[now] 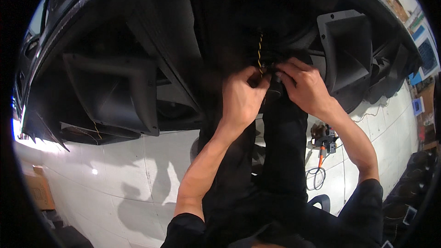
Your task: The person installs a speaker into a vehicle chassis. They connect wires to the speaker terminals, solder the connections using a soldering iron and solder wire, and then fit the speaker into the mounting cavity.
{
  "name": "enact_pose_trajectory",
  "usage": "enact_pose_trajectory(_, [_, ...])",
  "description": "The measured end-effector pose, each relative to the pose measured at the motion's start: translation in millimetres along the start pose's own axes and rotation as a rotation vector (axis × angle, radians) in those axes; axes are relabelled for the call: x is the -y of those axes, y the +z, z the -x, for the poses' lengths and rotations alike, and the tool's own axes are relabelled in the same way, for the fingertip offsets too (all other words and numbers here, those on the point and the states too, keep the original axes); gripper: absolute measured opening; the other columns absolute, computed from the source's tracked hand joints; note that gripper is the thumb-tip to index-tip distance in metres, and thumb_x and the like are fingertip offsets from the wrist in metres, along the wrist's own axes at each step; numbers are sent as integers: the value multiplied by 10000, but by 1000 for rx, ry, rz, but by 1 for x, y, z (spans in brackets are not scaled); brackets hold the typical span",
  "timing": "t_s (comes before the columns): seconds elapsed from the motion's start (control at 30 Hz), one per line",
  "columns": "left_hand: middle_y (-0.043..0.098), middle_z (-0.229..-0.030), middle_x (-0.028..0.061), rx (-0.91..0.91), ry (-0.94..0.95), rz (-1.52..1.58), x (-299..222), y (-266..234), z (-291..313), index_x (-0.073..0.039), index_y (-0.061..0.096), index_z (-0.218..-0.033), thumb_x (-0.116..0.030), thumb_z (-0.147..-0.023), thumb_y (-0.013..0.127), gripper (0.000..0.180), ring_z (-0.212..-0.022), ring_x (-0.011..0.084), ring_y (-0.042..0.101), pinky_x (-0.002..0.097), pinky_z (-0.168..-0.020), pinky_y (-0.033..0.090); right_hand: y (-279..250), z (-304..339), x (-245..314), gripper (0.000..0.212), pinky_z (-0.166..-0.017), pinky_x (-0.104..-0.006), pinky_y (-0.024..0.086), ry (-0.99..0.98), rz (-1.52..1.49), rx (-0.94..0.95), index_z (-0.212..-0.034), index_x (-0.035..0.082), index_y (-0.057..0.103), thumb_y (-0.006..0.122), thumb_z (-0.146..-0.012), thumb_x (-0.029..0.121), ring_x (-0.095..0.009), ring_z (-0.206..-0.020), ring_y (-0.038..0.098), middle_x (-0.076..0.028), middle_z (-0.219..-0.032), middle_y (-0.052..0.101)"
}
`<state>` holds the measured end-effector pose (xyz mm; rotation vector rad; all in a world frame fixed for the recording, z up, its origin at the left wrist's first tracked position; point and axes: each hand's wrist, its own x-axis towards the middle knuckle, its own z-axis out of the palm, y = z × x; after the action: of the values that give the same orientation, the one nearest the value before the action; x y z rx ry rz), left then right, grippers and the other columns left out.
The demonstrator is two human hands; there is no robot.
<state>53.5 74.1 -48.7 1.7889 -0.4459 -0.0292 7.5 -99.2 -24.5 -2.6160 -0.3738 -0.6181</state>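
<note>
A twisted yellow-and-black wire (260, 50) hangs down from the dark inside of a large black cabinet (177, 27). My left hand (241, 95) pinches the wire near its lower end between thumb and fingers. Close beside it, my right hand (307, 87) is closed, its thumb and fingertips pressed together near the wire. What the right fingertips hold is too small and dark to make out. Black horn-shaped pieces flank the hands: one horn (115, 94) at the left, another horn (347, 48) at the right.
My legs in black trousers (285, 156) are below the hands. On the pale tiled floor (170, 174), a tool with an orange part and a black cord (321, 156) lies at the right. A cardboard box (39, 190) stands far left. Another thin yellow wire (97, 131) dangles by the left horn.
</note>
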Motion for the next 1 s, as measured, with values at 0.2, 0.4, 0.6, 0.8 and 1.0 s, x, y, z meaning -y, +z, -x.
enact_pose_trajectory(0.2, [690,-739,129,113,19,-59,-2,-2,-1,57,709,-915,-116,-868,688,181,-670,118,624,302,-646,487,18,9,-12,257,-723,-384,566,-49,-33,-88,-1059,-8,708,719,-802,-9,-341,-842,687,-143,-993,668])
enact_pose_trajectory(0.4, [705,-837,164,153,221,-168,0,2,-6,66,705,-962,-109,-867,682,201,-718,172,642,315,-705,497,29,17,-29,250,-687,-354,586,-192,-44,-212,-988,8,719,770,-744,-9,-293,-813,696,-114,-969,665])
enact_pose_trajectory(0.6, [724,-965,169,159,246,-214,-8,-11,1,51,715,-1015,-89,-857,693,212,-824,233,683,327,-756,502,40,19,-42,266,-663,-341,583,-316,72,-311,-1012,3,720,761,-750,-11,-259,-776,697,-105,-986,673])
enact_pose_trajectory(0.8, [724,-964,161,-40,452,-429,-1,-1,-1,22,731,-973,-61,-837,706,161,-919,339,666,383,-813,505,48,21,-39,228,-665,-337,586,-252,61,-427,-966,16,737,766,-739,13,-248,-755,697,-97,-954,695])
enact_pose_trajectory(1.0, [720,-940,159,-63,523,-500,-2,-2,-7,15,731,-949,-32,-836,698,127,-894,354,658,410,-794,504,46,27,-37,192,-636,-324,572,-181,128,-409,-940,15,734,772,-767,88,-232,-751,695,-104,-964,691])
